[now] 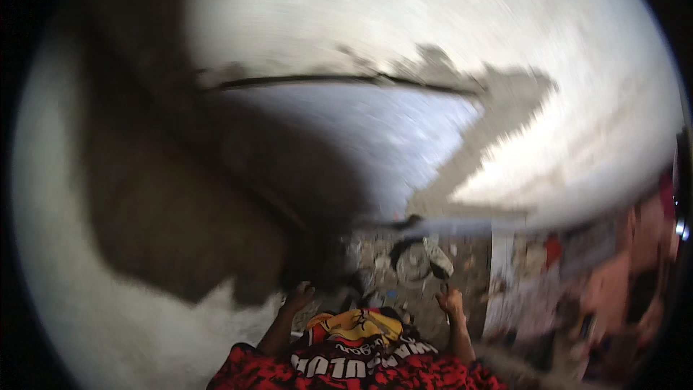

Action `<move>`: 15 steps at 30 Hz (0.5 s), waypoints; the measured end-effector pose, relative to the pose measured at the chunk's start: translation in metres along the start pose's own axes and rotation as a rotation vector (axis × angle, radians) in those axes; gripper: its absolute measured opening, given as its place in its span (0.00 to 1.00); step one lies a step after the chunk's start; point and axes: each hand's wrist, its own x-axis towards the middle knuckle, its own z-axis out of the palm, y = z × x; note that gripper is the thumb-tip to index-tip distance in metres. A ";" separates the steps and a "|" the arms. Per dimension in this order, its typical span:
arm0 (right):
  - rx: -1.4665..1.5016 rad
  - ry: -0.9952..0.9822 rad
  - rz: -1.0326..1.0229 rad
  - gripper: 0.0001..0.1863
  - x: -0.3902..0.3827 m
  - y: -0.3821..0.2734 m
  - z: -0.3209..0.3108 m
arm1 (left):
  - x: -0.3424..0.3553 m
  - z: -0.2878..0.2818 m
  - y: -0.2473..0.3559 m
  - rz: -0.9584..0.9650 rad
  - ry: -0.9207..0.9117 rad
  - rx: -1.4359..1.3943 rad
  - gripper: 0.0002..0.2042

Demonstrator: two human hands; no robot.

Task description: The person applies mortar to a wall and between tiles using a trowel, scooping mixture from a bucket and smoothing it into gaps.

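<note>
My left hand hangs low in front of me beside the dark edge of the wall. Its fingers are loosely bent and apart, and I see nothing in them. To the right, my right hand is held out over the ground, thumb and fingers apart, also with nothing visible in it. Just beyond the right hand is a round grey basin on the ground. A pale, elongated piece lies at its right rim; its kind is too blurred to tell. Neither hand touches the basin.
Ahead is a white wall with a smooth bluish-grey panel bordered by rough grey mortar. A wide dark mortar area covers the left. Rubble litters the ground. Pinkish boards or walling stand at the right.
</note>
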 end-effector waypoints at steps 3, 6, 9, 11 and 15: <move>-0.132 -0.226 0.021 0.26 -0.009 0.130 0.109 | -0.009 0.014 0.003 -0.104 -0.148 0.000 0.27; 0.029 -0.135 0.417 0.27 -0.032 0.127 0.126 | -0.009 0.038 0.005 -0.181 -0.229 -0.076 0.26; 0.152 -0.121 0.546 0.29 -0.038 0.151 0.164 | 0.017 0.051 0.022 0.055 -0.274 0.219 0.26; 0.262 -0.094 0.639 0.31 -0.039 0.166 0.197 | 0.031 0.071 0.080 0.004 -0.409 0.346 0.27; 0.183 -0.062 0.460 0.32 0.018 0.156 0.231 | 0.133 0.132 0.019 0.257 -0.580 0.636 0.29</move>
